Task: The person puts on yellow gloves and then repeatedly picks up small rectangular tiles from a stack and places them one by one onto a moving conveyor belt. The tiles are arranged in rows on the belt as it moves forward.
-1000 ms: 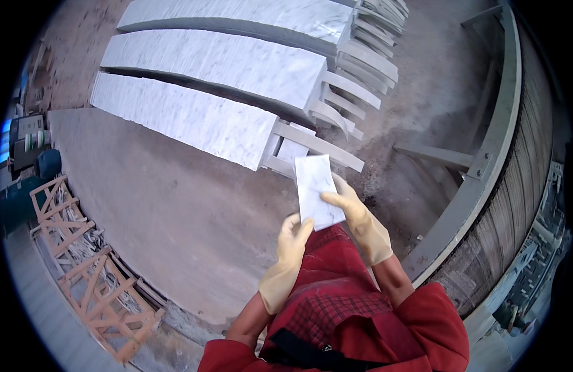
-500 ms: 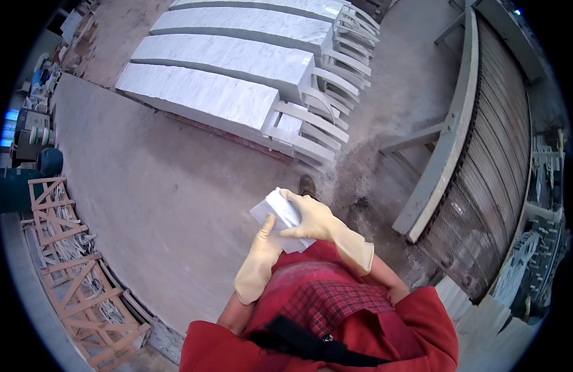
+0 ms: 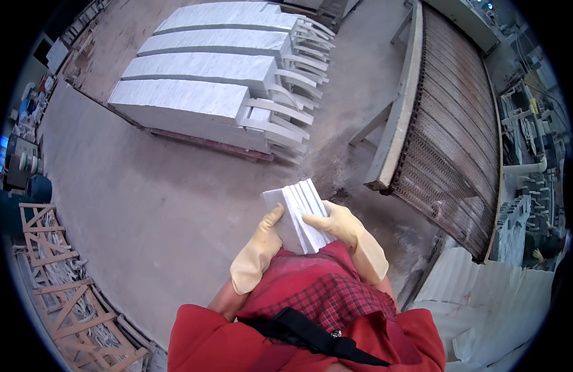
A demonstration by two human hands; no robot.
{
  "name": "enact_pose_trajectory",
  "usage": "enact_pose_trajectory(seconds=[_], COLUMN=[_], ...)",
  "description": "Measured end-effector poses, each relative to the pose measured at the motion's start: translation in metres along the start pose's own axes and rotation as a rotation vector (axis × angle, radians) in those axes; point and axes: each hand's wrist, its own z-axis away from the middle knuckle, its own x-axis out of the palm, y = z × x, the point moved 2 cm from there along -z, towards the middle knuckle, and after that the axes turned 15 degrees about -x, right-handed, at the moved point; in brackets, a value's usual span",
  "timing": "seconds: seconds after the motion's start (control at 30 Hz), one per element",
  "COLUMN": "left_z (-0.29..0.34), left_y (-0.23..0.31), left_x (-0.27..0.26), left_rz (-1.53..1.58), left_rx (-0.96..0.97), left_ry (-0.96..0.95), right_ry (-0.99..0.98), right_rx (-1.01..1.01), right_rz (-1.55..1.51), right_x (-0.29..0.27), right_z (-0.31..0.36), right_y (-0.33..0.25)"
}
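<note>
In front of my red apron I carry a small stack of white stone tiles [image 3: 302, 214], standing on edge with several thin edges facing up. The front tile's pale face is turned to the left. My left hand [image 3: 262, 243], in a cream rubber glove, grips the stack's left side with the thumb up along that face. Wearing the same kind of glove, my right hand [image 3: 346, 228] clasps the right side, its thumb lying across the top edges. Most of the fingers are hidden behind and below the tiles.
Ahead, long rows of white marble slabs [image 3: 181, 96] rest on a low pallet, with curved strips [image 3: 283, 111] at their right end. A mesh conveyor [image 3: 451, 124] with a pale side rail stands to the right. Wooden crates [image 3: 82, 310] of stone offcuts line the left.
The tiles have turned so their several edges show upward. My right hand has shifted to the stack's right side, and the surroundings have slid left in view.
</note>
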Motion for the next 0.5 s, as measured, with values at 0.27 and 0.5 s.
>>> enact_pose_trajectory(seconds=[0.27, 0.5], left_z=[-0.068, -0.117], left_y=[-0.078, -0.171], left_x=[0.072, 0.117], left_rz=[-0.014, 0.077], left_rx=[-0.121, -0.204], left_ry=[-0.072, -0.03], right_ry=[0.308, 0.484], right_rx=[-0.058, -0.057], right_rz=[-0.145, -0.257], right_x=[-0.082, -0.153], right_z=[0.089, 0.173], right_y=[0.078, 0.139])
